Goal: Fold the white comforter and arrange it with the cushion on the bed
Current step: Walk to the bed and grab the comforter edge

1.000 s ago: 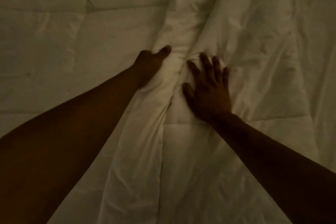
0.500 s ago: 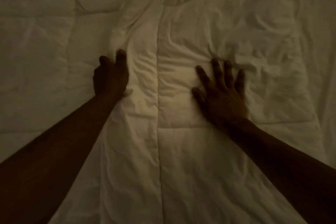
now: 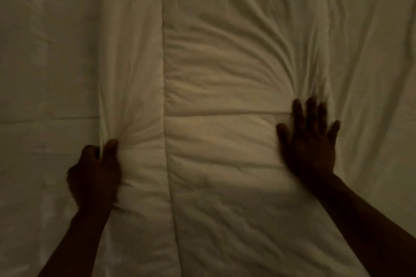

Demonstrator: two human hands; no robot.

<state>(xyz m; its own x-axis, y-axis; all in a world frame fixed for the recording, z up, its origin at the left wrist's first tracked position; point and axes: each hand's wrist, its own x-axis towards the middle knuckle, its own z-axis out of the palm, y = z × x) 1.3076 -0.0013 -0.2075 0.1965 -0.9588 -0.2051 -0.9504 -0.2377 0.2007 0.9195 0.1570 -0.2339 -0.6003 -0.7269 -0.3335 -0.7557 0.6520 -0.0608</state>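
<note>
The white comforter (image 3: 220, 141) lay spread across the bed and filled the dim view; no cushion showed. The left hand (image 3: 94, 175) had its fingers (image 3: 111, 148) curled, pinching a raised fold of the cloth between thumb and forefinger, and creases fanned out from that pinch toward the long vertical seam to the right of it. The right hand (image 3: 309, 141) lay flat, its fingers (image 3: 313, 110) straight and slightly spread, pressing the fabric and holding nothing; wrinkles bunched just beyond its fingertips.

The step in hand looked like drawing the panel between the two hands flat and square before a fold. To do it well, the pinch would likely need to pull straight away from the pressing palm, keeping the seam between them straight. The flat hand should probably bear down evenly, since a loose palm might let the filling shift and carry the wrinkles into the fold.
</note>
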